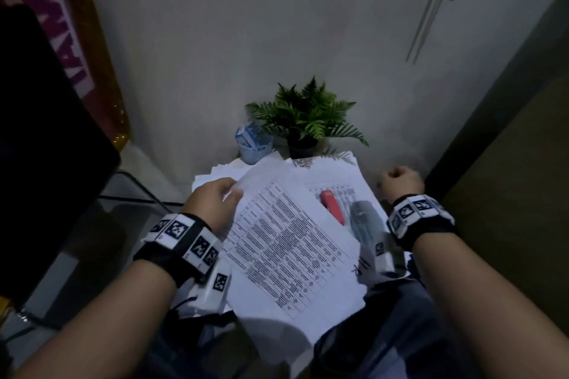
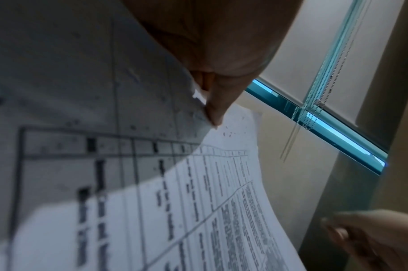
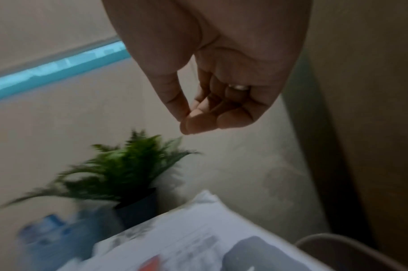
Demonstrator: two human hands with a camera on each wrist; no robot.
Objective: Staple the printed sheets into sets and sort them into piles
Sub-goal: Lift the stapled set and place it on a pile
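Note:
My left hand (image 1: 232,191) pinches the top left corner of a set of printed sheets (image 1: 286,243) with a table on them, lifted and tilted over my lap. In the left wrist view the thumb (image 2: 214,110) presses on the sheets' (image 2: 198,210) edge. A red stapler (image 1: 332,208) lies on the paper pile (image 1: 335,169) behind, partly hidden by the held sheets. My right hand (image 1: 400,181) hovers to the right of the pile, fingers curled with the thumb on the index fingertip (image 3: 191,121), and holds nothing I can see.
A grey oblong object (image 1: 365,221) lies beside the stapler. A potted fern (image 1: 308,120) and a blue mesh cup (image 1: 254,141) stand at the back against the wall. A dark screen (image 1: 46,132) fills the left. A round bin rim (image 3: 337,238) shows at lower right.

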